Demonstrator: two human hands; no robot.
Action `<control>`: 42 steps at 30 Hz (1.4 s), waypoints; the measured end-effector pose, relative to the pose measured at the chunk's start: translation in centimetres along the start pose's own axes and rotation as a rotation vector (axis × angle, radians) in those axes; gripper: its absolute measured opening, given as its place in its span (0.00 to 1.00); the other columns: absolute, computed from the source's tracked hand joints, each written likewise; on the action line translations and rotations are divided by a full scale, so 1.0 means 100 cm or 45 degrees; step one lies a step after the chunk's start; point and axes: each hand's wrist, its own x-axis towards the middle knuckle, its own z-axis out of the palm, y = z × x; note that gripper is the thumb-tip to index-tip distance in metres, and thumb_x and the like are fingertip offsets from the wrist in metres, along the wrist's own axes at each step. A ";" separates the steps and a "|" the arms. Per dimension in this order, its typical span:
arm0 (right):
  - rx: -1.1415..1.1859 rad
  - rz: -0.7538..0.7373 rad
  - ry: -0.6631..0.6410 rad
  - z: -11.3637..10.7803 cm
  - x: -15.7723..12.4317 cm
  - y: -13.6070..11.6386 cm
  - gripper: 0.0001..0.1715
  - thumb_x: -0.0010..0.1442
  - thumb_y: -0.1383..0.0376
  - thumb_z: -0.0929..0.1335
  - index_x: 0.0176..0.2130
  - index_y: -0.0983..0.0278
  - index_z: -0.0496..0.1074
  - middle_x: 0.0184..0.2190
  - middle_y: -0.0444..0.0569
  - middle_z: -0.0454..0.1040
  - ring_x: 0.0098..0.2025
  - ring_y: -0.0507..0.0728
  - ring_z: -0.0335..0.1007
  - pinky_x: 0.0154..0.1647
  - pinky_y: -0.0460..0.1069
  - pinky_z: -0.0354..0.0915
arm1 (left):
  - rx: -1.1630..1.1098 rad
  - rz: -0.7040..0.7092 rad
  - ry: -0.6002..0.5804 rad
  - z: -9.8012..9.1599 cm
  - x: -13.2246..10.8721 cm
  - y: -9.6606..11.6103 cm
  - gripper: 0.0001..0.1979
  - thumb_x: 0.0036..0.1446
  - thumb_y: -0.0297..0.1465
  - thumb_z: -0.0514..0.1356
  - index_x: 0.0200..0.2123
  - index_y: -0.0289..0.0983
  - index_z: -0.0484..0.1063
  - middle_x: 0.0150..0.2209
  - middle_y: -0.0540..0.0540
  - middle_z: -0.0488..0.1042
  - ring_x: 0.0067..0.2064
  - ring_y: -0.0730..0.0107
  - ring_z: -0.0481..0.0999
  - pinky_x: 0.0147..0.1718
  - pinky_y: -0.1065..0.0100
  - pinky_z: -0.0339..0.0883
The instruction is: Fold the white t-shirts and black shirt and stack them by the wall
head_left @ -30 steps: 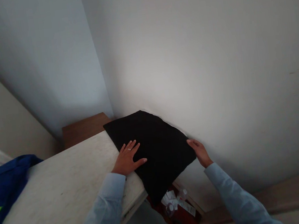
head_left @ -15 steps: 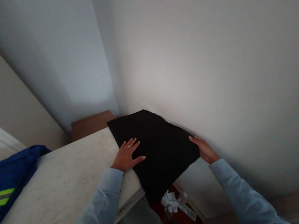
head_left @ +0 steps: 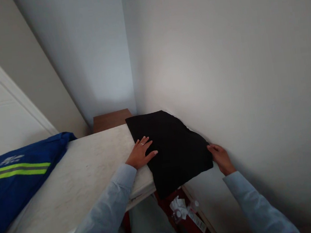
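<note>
A black cloth (head_left: 173, 148) is spread over the end of a white, stained mattress-like surface (head_left: 98, 157), its near corner hanging past the edge. My left hand (head_left: 140, 153) lies flat on the cloth's left border with fingers spread, a ring on one finger. At the opposite side, by the wall, my right hand (head_left: 220, 157) pinches the cloth's right edge between thumb and fingers. What kind of cloth item it is does not show.
A blue garment (head_left: 22, 167) with yellow-green stripes lies on the left. Behind the surface stands a brown wooden box-like piece (head_left: 110, 120) in the corner. Below, clear bottles (head_left: 176, 216) and crumpled papers (head_left: 179, 203) sit on something red. A pale wall (head_left: 237, 65) closes off the right.
The view has turned left, showing more of the blue garment and the white door. My left hand stays flat on the cloth; my right hand still holds its edge.
</note>
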 end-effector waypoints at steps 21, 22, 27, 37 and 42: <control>-1.085 -0.837 -0.454 0.084 0.076 -0.042 0.38 0.64 0.45 0.60 0.58 0.68 0.71 0.63 0.61 0.66 0.67 0.68 0.57 0.69 0.64 0.52 | 0.328 0.131 0.003 0.051 -0.090 0.093 0.46 0.57 0.48 0.62 0.70 0.31 0.50 0.71 0.28 0.46 0.72 0.44 0.44 0.68 0.40 0.39; -1.097 -0.813 -0.459 0.081 0.085 -0.036 0.39 0.64 0.44 0.59 0.59 0.69 0.71 0.64 0.60 0.65 0.68 0.67 0.56 0.70 0.64 0.51 | 0.328 0.124 0.011 0.052 -0.092 0.094 0.45 0.58 0.48 0.61 0.70 0.30 0.50 0.71 0.28 0.46 0.72 0.44 0.44 0.68 0.41 0.40; -1.219 -0.778 -0.530 0.071 0.097 -0.027 0.44 0.65 0.42 0.54 0.64 0.70 0.64 0.68 0.58 0.58 0.71 0.63 0.49 0.73 0.60 0.43 | 0.401 0.092 0.100 0.053 -0.099 0.103 0.41 0.61 0.46 0.59 0.69 0.27 0.52 0.70 0.29 0.51 0.71 0.45 0.48 0.67 0.43 0.46; -1.585 -0.646 -0.682 0.082 0.107 -0.050 0.47 0.67 0.42 0.51 0.66 0.74 0.59 0.68 0.65 0.56 0.71 0.66 0.47 0.72 0.60 0.45 | 0.496 0.105 0.230 0.058 -0.116 0.110 0.33 0.64 0.41 0.57 0.67 0.32 0.58 0.68 0.31 0.56 0.69 0.37 0.53 0.65 0.42 0.48; -1.540 -0.881 -0.561 0.128 0.081 -0.083 0.47 0.68 0.42 0.49 0.68 0.73 0.53 0.68 0.66 0.55 0.71 0.66 0.48 0.70 0.59 0.49 | 0.494 0.091 0.293 0.064 -0.115 0.109 0.35 0.61 0.40 0.60 0.67 0.32 0.58 0.68 0.32 0.56 0.69 0.36 0.52 0.64 0.42 0.51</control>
